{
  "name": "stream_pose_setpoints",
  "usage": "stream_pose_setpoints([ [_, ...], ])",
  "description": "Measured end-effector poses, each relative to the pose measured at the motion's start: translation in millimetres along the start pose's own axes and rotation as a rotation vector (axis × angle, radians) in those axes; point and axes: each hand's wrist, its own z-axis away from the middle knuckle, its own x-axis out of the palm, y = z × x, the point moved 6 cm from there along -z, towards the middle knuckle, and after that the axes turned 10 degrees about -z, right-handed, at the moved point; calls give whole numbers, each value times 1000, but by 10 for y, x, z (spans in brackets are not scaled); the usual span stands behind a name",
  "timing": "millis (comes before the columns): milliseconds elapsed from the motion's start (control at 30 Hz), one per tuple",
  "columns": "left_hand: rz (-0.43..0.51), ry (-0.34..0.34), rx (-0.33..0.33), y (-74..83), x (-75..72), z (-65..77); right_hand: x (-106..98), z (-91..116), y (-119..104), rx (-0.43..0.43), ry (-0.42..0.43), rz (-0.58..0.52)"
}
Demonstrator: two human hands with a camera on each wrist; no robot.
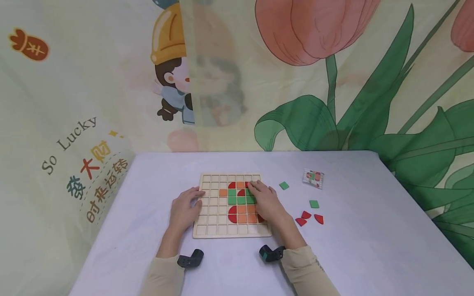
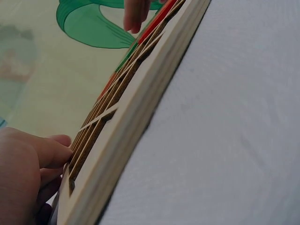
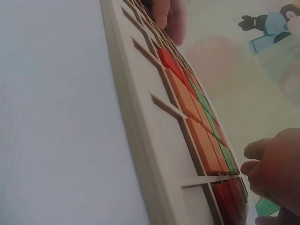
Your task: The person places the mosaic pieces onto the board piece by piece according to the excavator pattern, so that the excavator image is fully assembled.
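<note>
A square wooden grid board lies on the table, with red, orange and green pieces set in its cells toward the right. My left hand rests at the board's left edge; its fingertips touch the rim, as the left wrist view also shows. Over the board's upper right part is my right hand, fingers extended, fingertips right at a red quarter-round piece. The hand covers the cells beneath it. In the right wrist view, orange pieces sit in the near rows, with the right fingers beyond them.
Right of the board lie two loose green squares and several red quarter-round pieces. A small printed picture card or packet is farther back. The white-covered table meets a printed curtain at its far edge.
</note>
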Motion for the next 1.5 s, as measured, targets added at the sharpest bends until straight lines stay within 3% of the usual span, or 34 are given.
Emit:
stream_pose_setpoints([
  [233,23,-4,-6,-14,5,-4,-170,-15,214,43,25,-127],
  [367,15,-2,0,-10,0,-4,-336,23,547,156,71,-153],
  [467,13,0,-3,-13,-9,-1,-392,56,768,226,104,-147],
  [600,19,1,-6,-13,-20,4,-393,61,882,238,155,-89],
  [967,14,-4,-7,-14,-21,8,-401,91,863,277,360,-109],
  [1233,14,-6,-8,-12,-13,3,-402,83,867,311,362,-226],
  [1367,13,-1,0,-14,-14,2,-395,47,697,293,332,-275],
  [1500,10,2,3,-10,-18,7,-337,1,314,157,324,-304],
])
